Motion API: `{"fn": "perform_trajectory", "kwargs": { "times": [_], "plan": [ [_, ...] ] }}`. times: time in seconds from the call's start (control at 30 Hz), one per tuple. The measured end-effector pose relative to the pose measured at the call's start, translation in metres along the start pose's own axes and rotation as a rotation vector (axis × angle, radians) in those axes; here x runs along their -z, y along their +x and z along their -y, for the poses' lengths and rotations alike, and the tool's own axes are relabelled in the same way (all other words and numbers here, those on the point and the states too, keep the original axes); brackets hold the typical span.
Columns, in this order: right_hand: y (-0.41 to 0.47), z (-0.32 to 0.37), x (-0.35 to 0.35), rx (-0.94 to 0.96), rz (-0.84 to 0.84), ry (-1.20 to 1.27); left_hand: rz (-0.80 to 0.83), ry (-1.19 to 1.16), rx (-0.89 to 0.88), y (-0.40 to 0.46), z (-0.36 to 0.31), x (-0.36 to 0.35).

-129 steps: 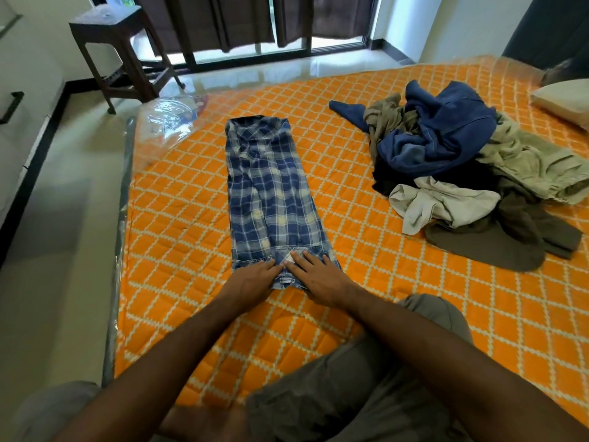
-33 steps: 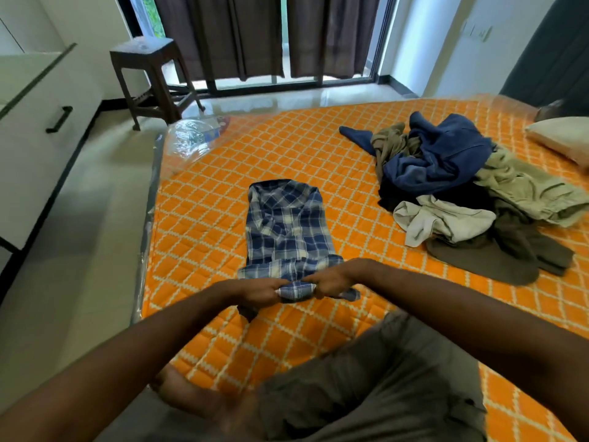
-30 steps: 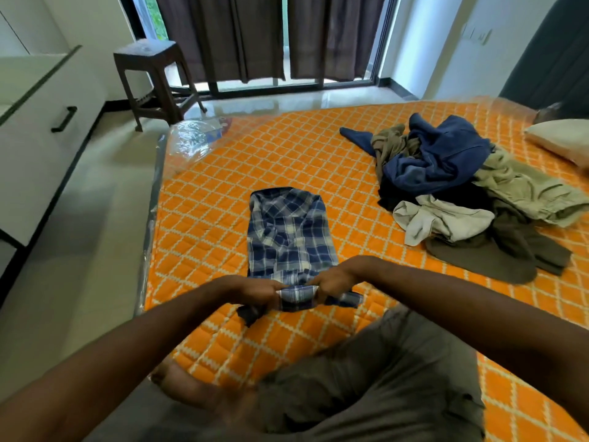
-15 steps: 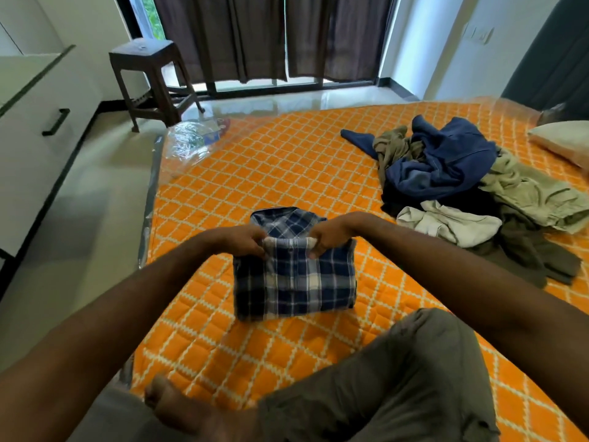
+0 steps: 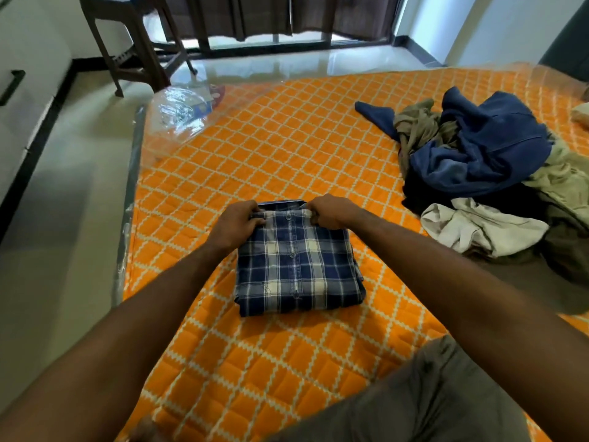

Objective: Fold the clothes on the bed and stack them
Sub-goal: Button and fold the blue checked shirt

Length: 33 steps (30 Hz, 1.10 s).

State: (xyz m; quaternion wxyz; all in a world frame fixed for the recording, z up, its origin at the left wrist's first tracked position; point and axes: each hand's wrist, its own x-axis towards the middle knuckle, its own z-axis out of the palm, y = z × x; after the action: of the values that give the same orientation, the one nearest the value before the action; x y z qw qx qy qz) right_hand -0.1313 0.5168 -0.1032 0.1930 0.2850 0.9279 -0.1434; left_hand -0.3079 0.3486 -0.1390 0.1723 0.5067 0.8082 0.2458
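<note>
Head view: we see plaid shirt [image 5: 298, 266] folded into compact rectangle on bed [image 5: 287, 148], in front of us. Left hand [image 5: 234, 225] and right hand [image 5: 330, 212] each pinch its far top edge, fingers curled on cloth. Grip closed both sides. We judge one garment about done. Unfolded pile [image 5: 497, 183] lies well apart at right, all left to fold. No stack yet.
</note>
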Motion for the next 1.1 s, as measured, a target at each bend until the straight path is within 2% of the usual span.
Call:
{"fn": "perform_trajectory", "kwargs": {
  "times": [0.13, 0.2, 0.23, 0.3, 0.33, 0.43, 0.5, 0.73, 0.9, 0.93, 1.03, 1.1],
  "plan": [
    [0.011, -0.007, -0.015, -0.051, -0.199, -0.011, -0.038, 0.037, 0.045, 0.005, 0.009, -0.008],
    [0.006, -0.005, -0.025, -0.063, -0.353, -0.014, -0.064, 0.107, 0.156, -0.001, 0.014, -0.014],
    [-0.001, 0.0, -0.032, -0.055, -0.441, 0.003, -0.083, 0.093, 0.238, -0.007, 0.015, -0.018],
    [-0.025, 0.016, -0.056, -0.01, -0.549, 0.048, -0.081, -0.08, 0.367, -0.022, 0.016, -0.028],
    [-0.04, 0.027, -0.073, 0.014, -0.534, 0.07, -0.055, -0.189, 0.398, -0.031, 0.017, -0.033],
    [-0.063, 0.053, -0.125, 0.022, -0.345, 0.1, 0.049, -0.467, 0.476, -0.047, 0.025, -0.048],
    [-0.057, 0.055, -0.151, -0.004, -0.308, 0.094, 0.114, -0.615, 0.523, -0.045, 0.039, -0.056],
    [-0.046, 0.053, -0.159, 0.017, -0.296, 0.201, 0.13, -0.773, 0.43, -0.066, 0.003, -0.04],
    [-0.052, 0.062, -0.123, 0.006, -0.235, 0.592, 0.112, -0.787, 0.299, -0.061, -0.034, -0.002],
    [-0.055, 0.068, -0.111, 0.047, -0.249, 0.731, 0.107, -0.761, 0.254, -0.057, -0.044, 0.01],
    [-0.067, 0.094, -0.069, 0.324, -0.24, 1.352, 0.105, -0.6, 0.156, -0.038, -0.074, 0.056],
    [-0.074, 0.11, -0.055, 0.361, -0.162, 1.706, 0.112, -0.375, 0.102, -0.028, -0.094, 0.084]
  ]
}}
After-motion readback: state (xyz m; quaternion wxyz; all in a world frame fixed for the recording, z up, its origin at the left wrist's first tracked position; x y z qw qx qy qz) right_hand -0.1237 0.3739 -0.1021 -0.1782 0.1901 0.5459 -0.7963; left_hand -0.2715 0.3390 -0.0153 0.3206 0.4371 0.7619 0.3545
